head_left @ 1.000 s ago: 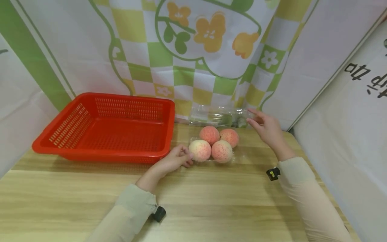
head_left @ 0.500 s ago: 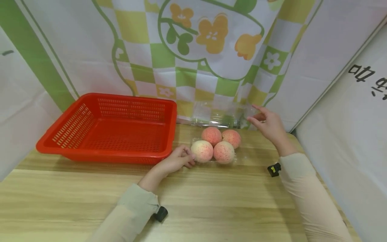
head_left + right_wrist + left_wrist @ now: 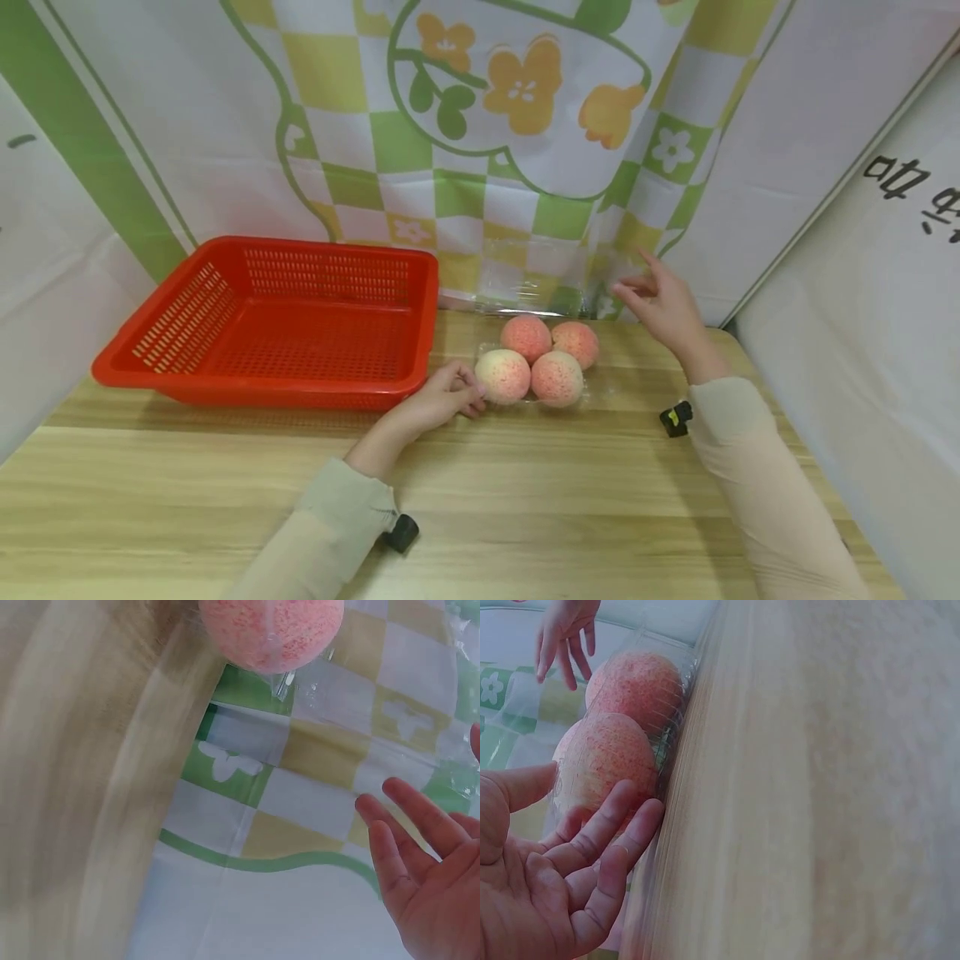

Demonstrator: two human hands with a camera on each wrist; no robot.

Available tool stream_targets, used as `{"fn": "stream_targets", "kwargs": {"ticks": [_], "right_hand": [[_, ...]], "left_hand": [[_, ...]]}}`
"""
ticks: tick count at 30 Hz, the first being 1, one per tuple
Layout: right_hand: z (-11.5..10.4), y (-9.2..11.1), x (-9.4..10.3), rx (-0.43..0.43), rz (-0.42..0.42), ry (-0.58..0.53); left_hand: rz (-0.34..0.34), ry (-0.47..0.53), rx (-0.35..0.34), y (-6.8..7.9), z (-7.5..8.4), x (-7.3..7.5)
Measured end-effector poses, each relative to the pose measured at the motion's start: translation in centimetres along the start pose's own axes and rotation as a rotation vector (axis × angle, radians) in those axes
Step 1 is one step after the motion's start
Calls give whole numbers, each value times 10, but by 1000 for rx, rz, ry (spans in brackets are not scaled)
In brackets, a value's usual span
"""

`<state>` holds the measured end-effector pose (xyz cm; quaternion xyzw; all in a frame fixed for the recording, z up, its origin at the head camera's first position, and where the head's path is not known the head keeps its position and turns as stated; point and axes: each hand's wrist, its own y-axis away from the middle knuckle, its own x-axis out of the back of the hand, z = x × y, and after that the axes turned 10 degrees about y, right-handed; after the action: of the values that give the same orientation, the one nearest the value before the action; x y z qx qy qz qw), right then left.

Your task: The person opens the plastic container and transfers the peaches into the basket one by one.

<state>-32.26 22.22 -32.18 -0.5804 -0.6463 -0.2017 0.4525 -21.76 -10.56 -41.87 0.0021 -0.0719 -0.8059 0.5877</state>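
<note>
Several pink and cream peaches (image 3: 557, 379) sit in a clear plastic clamshell box (image 3: 676, 720). Its transparent lid (image 3: 528, 287) stands up at the back against the printed cloth. At the box's front left corner, my left hand (image 3: 442, 396) holds the edge, thumb on one side and bent fingers on the other. Beside the right end of the lid is my right hand (image 3: 663, 304). Its fingers are spread and nearly straight in the right wrist view, with a gap to the thumb. Whether a fingertip touches the lid is hard to see.
A red plastic basket (image 3: 262, 387) with slotted walls stands left of the box, close to my left hand. The wooden table (image 3: 525, 500) ends at a hanging cloth (image 3: 408, 137) behind and a white panel (image 3: 847, 333) on the right.
The lid has tipped farther up and back. My right hand has moved slightly with it, and its index finger has straightened away from the thumb. The left hand stays at the box corner.
</note>
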Motion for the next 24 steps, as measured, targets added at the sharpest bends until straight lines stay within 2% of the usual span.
{"fn": "stream_targets", "kwargs": {"ticks": [6,12,17,24], "right_hand": [[19,23,-4,-88,-44,-221],[30,49,-14,-174,-230,-409],[31,64,-26,-145,-331,-445],[32,69,-39,-72,-375,-443]], "left_hand": [[-11,1,-7,0,0,0],[-19,-2,-21,2,-1,2],[-12,-6,-14,3,0,2],[2,-6,3,3,1,1]]}}
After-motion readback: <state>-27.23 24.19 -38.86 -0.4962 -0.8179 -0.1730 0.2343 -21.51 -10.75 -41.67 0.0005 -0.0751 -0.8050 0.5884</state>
